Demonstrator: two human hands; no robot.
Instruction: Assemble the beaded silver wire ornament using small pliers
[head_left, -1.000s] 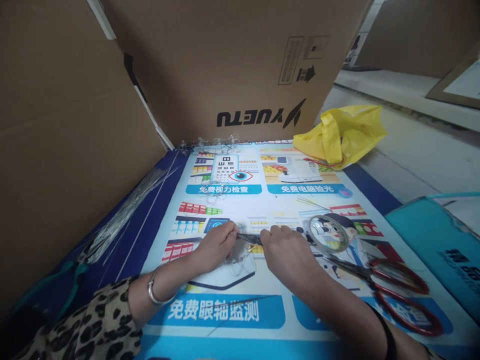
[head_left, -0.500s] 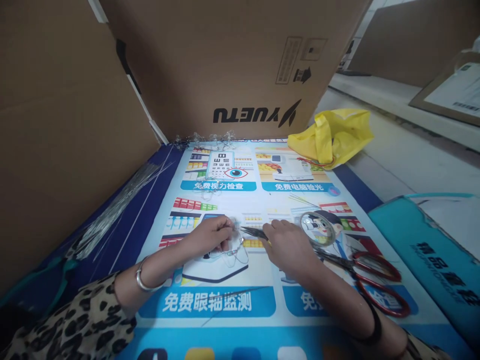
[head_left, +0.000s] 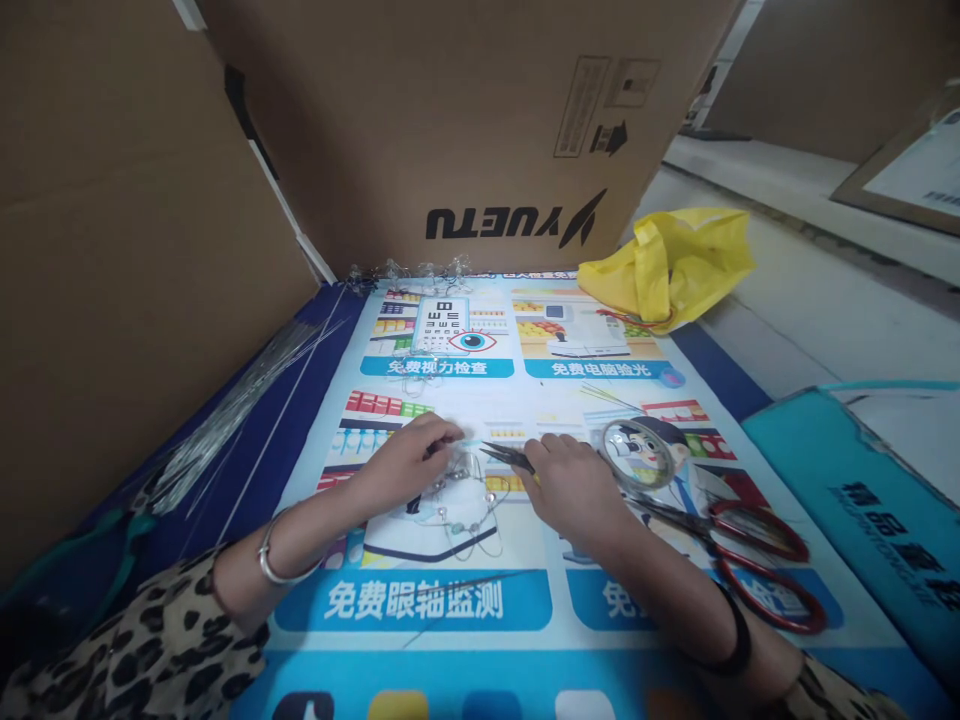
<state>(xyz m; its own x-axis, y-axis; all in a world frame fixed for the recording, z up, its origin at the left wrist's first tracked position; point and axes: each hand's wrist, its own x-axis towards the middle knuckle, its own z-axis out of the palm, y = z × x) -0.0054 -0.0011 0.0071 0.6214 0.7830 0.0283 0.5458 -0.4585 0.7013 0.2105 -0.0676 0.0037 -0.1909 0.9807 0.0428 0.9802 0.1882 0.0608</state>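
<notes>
Head view, inspected from beside the worker: the two hands are apart. The right hand [head_left: 581, 495] is closed around slim-nosed pliers [head_left: 510, 457], whose tips point towards the left hand [head_left: 409, 460]. The left hand's fingers are curled inward; whether they pinch a strand cannot be told. The beaded wire piece [head_left: 469, 526] lies between and just nearer the wearer than the fingertips, its thin loops spread over the printed sheet [head_left: 525, 648].

Findings on risk, by judgement: the loops look fine and slack, so a careless sweep of either hand could snag or tangle them. The plier tips, close to the left fingers, could nip skin or kink a strand should they slip. Beside the right forearm lie red-handled scissors [head_left: 769, 530], their blades near a roll of tape [head_left: 639, 454]; an elbow shift could knock them. Left of the left hand, a bundle of loose wires [head_left: 225, 420] fans out, its ends liable to catch the sleeve [head_left: 165, 640] if that arm swings outward.
</notes>
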